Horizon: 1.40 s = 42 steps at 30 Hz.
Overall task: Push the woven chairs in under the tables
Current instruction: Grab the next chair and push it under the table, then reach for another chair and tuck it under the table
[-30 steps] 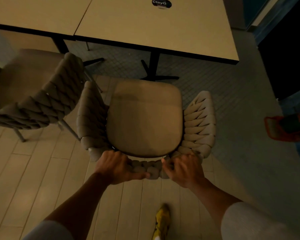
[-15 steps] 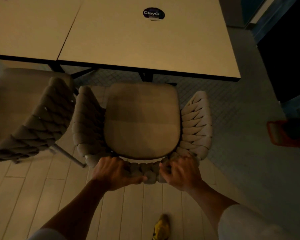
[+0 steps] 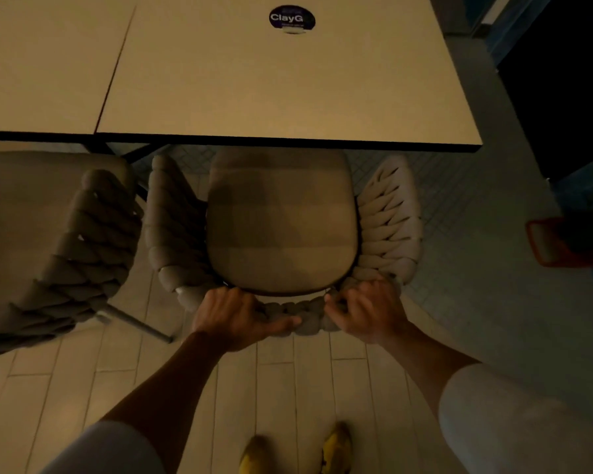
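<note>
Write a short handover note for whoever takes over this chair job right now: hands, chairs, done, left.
Hands: left hand and right hand both grip the woven back of the middle chair.
Its seat front just meets the table edge; most of the seat sticks out.
The chair on the left sits angled, not pushed in.
Done: none fully in. Left: push both under.

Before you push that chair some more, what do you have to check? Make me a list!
1. Left hand grips the woven chair back: ok.
2. Right hand grips it too: ok.
3. Chair square to the table: ok.
4. Gap to the neighbouring chair: cannot tell, very close.
5. Room under the table: cannot tell, hidden.
6. Seat under the table: not ok, mostly out.
</note>
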Tool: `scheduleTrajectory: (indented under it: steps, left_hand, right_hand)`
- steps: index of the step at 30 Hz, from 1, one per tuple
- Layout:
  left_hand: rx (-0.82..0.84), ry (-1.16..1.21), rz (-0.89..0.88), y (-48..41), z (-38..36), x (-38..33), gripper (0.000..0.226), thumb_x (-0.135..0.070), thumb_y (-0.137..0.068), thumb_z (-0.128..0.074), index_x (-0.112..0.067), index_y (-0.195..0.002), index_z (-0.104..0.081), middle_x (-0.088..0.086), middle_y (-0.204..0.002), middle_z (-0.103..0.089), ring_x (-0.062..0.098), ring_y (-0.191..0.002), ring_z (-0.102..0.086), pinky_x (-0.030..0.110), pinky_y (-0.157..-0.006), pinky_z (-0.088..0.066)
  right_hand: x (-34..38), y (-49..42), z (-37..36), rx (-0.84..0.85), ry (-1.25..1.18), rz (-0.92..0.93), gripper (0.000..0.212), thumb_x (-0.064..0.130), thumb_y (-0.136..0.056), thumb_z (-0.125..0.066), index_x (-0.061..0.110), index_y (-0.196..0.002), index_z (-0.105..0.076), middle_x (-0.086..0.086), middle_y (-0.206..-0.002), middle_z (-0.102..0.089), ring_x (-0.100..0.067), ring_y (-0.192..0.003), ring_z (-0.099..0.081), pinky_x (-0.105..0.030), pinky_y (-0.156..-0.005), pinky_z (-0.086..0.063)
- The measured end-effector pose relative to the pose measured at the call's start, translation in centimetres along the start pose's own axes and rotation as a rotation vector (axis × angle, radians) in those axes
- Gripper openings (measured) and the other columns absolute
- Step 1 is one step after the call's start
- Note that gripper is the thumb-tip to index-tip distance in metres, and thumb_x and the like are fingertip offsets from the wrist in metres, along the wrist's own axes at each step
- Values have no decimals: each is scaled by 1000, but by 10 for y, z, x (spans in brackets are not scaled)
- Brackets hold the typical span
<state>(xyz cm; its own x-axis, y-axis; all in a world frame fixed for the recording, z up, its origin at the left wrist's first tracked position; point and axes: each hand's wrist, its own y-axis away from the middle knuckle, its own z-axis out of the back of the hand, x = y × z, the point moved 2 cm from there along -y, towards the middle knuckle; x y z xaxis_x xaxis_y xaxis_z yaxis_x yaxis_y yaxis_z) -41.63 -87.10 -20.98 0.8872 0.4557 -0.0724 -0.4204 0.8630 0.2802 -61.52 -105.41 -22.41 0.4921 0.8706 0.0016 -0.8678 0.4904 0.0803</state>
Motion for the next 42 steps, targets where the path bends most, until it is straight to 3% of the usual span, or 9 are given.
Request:
scheduleTrajectory:
  steps: [5, 9, 12, 15, 19, 23, 29, 36, 42]
  left_hand:
    - [19, -29, 16, -2, -7, 4, 102, -108, -64, -12, -27, -64, -74, -6, -45, -53, 12, -53, -57, 28, -59, -51]
    - [-40, 28, -48, 7, -4, 0, 77, -100, -73, -38, -28, -74, -65, -3, -43, -52, 19, -49, -61, 30, -55, -55]
    - [54, 34, -28, 17, 10, -6, 99, -100, -73, -6, -23, -81, -68, -6, -58, -57, 15, -63, -61, 24, -59, -46]
    - [82, -46, -130, 29, 24, -10, 122, -99, -58, 21, -39, -117, -67, -9, -94, -73, 17, -91, -70, 29, -75, -53]
    - [119, 45, 8, 42, 87, -10, 116, -105, -58, -1, -32, -123, -64, -4, -114, -73, 19, -106, -68, 33, -92, -53]
    - [123, -66, -46, 56, 157, -30, 97, -89, -86, -23, -24, -157, -34, 8, -154, -50, 29, -138, -49, 43, -113, -37]
    - [103, -101, -181, 66, 240, -68, 141, -105, -52, 9, -23, -161, -24, 4, -164, -36, 29, -147, -36, 48, -118, -29]
    - [33, -158, -383, 49, 323, -141, 114, -96, -78, -23, -20, -163, -19, 4, -168, -25, 25, -152, -28, 46, -122, -22]
    - [-40, -201, -539, 23, 373, -229, 144, -109, -49, 4, -23, -162, -21, 1, -168, -27, 26, -153, -27, 51, -122, -20]
  right_hand:
    - [5, 4, -9, -69, 23, -9, 56, 47, -103, -42, 19, -58, -63, -1, -51, -57, -25, -52, -46, -33, -71, -34]
    - [13, 8, -2, 115, 85, 8, 78, 51, -106, -3, 23, -83, -72, -3, -73, -69, -25, -70, -58, -38, -79, -30]
    - [19, 15, 4, 156, 53, -17, 104, 61, -94, 23, 24, -99, -74, -3, -99, -75, -25, -97, -65, -40, -90, -29]
    - [18, 30, 20, 240, -54, -112, 81, 72, -96, -11, 24, -114, -73, 1, -121, -72, -20, -116, -62, -41, -104, -34]
    - [8, 53, 79, 345, -157, -176, 83, 80, -85, -23, 25, -136, -57, -1, -142, -60, -26, -129, -54, -46, -101, -41]
    - [-5, 76, 161, 339, -201, -240, 85, 80, -87, -35, 23, -149, -46, -2, -155, -46, -28, -139, -46, -49, -107, -37]
    - [-40, 115, 256, 252, -173, -324, 89, 76, -93, -45, 18, -160, -33, -6, -167, -31, -31, -149, -36, -50, -117, -30]
    - [-106, 172, 335, 128, -184, -536, 98, 78, -93, -45, 16, -165, -21, -5, -173, -18, -29, -156, -24, -54, -123, -26]
    - [-174, 228, 374, 76, -190, -675, 105, 86, -87, -42, 18, -164, -23, -7, -171, -23, -31, -155, -28, -58, -121, -29]
